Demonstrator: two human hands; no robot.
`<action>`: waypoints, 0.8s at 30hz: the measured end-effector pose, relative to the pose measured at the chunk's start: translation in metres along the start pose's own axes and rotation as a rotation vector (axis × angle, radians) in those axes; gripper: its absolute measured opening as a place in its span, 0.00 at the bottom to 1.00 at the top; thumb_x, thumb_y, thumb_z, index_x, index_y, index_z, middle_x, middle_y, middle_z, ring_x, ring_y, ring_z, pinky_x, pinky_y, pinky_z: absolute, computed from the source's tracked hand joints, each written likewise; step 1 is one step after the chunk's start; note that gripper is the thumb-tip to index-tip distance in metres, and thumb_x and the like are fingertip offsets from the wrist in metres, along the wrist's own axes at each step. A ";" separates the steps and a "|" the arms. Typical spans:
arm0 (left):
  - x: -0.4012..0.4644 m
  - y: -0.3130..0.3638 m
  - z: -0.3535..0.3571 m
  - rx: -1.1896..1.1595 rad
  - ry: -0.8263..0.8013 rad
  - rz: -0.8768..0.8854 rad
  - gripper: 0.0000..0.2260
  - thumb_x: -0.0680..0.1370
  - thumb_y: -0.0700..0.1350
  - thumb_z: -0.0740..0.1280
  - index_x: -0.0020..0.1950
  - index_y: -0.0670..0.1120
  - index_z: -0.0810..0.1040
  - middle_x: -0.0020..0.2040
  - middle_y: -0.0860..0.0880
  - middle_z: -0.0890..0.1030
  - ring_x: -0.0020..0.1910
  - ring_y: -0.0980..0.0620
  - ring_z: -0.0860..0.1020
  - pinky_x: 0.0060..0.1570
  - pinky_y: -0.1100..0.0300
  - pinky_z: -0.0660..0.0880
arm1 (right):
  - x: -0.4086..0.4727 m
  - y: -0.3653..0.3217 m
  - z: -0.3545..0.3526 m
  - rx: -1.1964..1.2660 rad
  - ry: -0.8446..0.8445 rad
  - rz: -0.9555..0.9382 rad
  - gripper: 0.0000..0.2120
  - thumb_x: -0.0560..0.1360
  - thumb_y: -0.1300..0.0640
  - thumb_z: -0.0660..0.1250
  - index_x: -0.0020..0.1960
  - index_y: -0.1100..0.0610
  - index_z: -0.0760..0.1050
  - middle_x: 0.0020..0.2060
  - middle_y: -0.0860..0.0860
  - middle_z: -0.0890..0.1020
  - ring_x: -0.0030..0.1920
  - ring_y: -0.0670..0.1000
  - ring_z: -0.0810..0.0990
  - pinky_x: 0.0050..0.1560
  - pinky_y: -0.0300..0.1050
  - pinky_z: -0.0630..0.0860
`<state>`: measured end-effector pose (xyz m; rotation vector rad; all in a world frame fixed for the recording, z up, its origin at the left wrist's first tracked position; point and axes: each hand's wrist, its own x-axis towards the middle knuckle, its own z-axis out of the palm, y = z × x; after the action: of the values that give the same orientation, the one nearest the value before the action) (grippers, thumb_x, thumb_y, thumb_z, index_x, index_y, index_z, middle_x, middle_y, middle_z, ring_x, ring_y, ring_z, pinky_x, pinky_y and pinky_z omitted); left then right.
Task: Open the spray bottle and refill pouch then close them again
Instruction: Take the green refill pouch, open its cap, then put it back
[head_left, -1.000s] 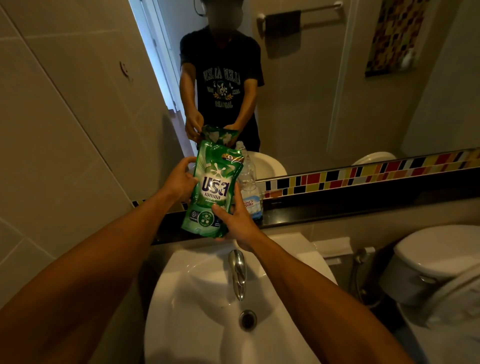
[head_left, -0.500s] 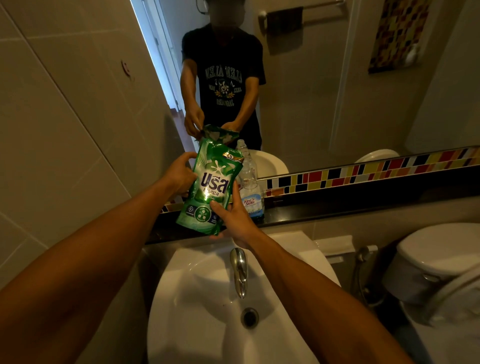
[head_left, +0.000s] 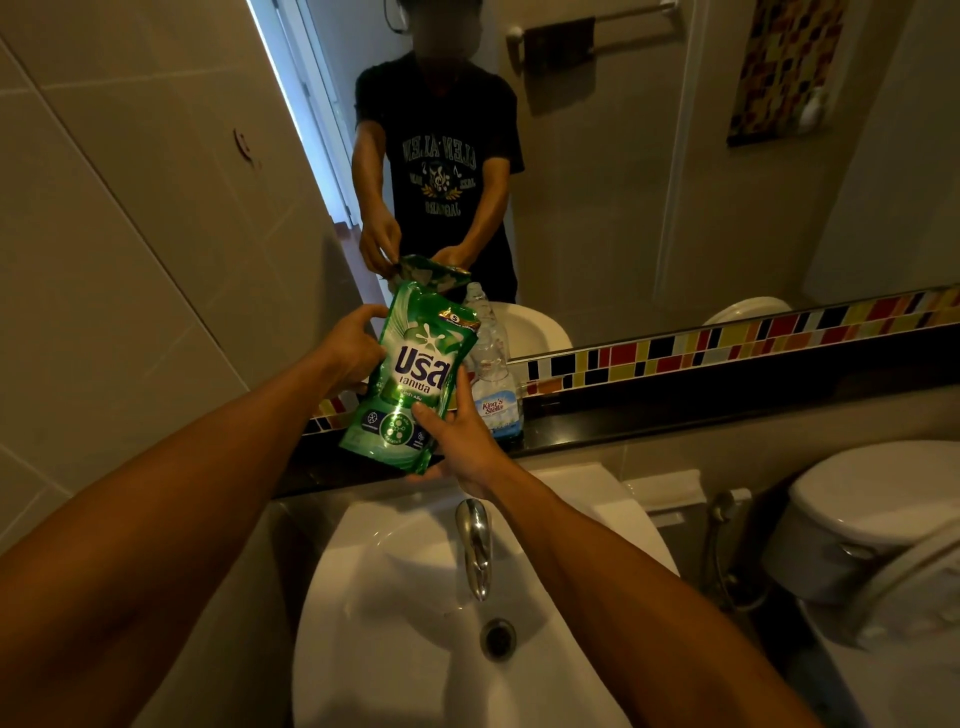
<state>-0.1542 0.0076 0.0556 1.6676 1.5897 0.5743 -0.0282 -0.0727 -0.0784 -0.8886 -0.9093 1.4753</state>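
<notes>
We hold the green refill pouch (head_left: 410, 379) up over the back edge of the white sink (head_left: 395, 649), in front of the dark ledge (head_left: 675, 421) under the mirror (head_left: 649, 156). Our left hand (head_left: 350, 348) is closed on the pouch's left edge, about halfway up, with the fingers curled behind it. Our right hand (head_left: 460, 436) is clamped on the lower right corner, thumb pressed on the printed front and the palm cupped beneath.

The pouch's long axis runs nearly upright, leaning a little so the top tips away from us and to the right. That puts the top edge, where we judge the opening to be, above and beyond both grips (no cap or spout shows from this side, so we cannot tell what kind of closure it has). The left hand sits higher on the pouch and so is the nearer one to the top; we judge it the hand to slide up and work the opening while the right steadies the base.

The clear bottle (head_left: 493, 384) stands on the ledge just behind and right of the pouch, partly hidden by it, close to our right hand but not touched. Its neck looks bare, though the dim light leaves us unsure.
</notes>
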 end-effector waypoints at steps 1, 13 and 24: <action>0.000 0.001 -0.001 -0.003 -0.004 -0.003 0.27 0.79 0.30 0.62 0.73 0.53 0.65 0.51 0.40 0.78 0.42 0.43 0.79 0.36 0.46 0.79 | -0.001 -0.001 0.000 0.008 -0.001 -0.002 0.39 0.81 0.57 0.70 0.80 0.32 0.53 0.71 0.51 0.78 0.67 0.60 0.79 0.53 0.73 0.81; 0.002 0.011 -0.002 0.086 -0.004 -0.002 0.27 0.78 0.29 0.62 0.73 0.51 0.65 0.49 0.40 0.78 0.40 0.48 0.77 0.31 0.54 0.75 | -0.003 -0.004 0.007 0.077 0.009 0.072 0.40 0.81 0.57 0.70 0.78 0.28 0.51 0.75 0.51 0.71 0.71 0.65 0.74 0.48 0.80 0.78; 0.004 0.015 -0.006 0.153 -0.005 0.021 0.29 0.78 0.30 0.64 0.76 0.49 0.64 0.61 0.35 0.78 0.50 0.43 0.79 0.36 0.55 0.77 | -0.005 -0.008 0.011 0.096 0.004 0.063 0.36 0.82 0.59 0.68 0.76 0.29 0.56 0.74 0.50 0.72 0.67 0.63 0.76 0.48 0.80 0.78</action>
<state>-0.1490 0.0136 0.0701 1.7981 1.6495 0.4688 -0.0344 -0.0779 -0.0662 -0.8554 -0.8067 1.5580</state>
